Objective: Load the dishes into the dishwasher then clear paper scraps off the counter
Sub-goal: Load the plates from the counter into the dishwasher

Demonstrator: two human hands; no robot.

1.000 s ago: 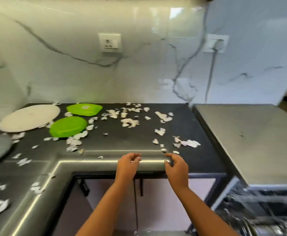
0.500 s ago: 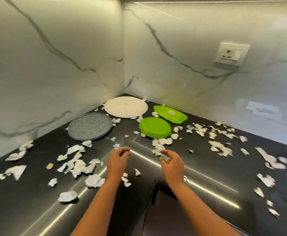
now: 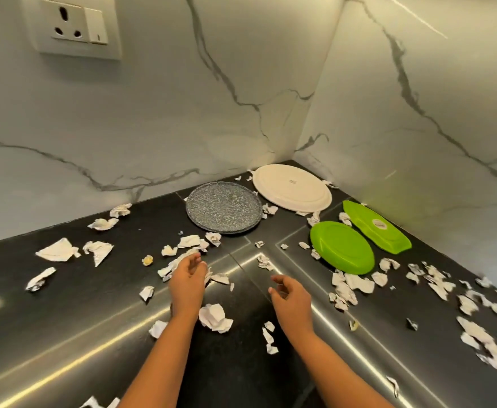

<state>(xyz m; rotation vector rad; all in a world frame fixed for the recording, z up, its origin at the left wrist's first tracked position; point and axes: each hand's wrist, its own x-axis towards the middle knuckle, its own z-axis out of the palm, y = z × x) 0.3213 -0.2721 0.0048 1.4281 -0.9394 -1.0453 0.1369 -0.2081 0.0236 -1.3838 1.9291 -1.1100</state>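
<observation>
So: dishes not loaded yet. Four sit in the counter corner: grey plate at 12 o'clock from the hands, white plate at 1, touching the corner walls, round green dish at 2, and oblong green dish just beyond it. Dishwasher not in view.

Left hand hovers over a clump of scraps, fingers loosely curled, nothing held as far as can be seen. Right hand half open, fingers spread, empty.

Risks, judged from this:
- Both hands are low over paper, not dishes. Scraps could get swept first, out of task order.
- Scraps lie against the plate rims; some may ride along into the dishwasher when the plates are lifted.
- Plates lie flat and face down on a glossy surface. It will be hard to get fingers under a rim, and a plate could slide or slip.
- Scraps at 3–4 o'clock are near the counter edge; a careless sweep drops them on the floor.

Surface: dark polished stone, L-shaped, with strong light streaks. Walls are white veined marble, with a socket at 10 o'clock.
</observation>
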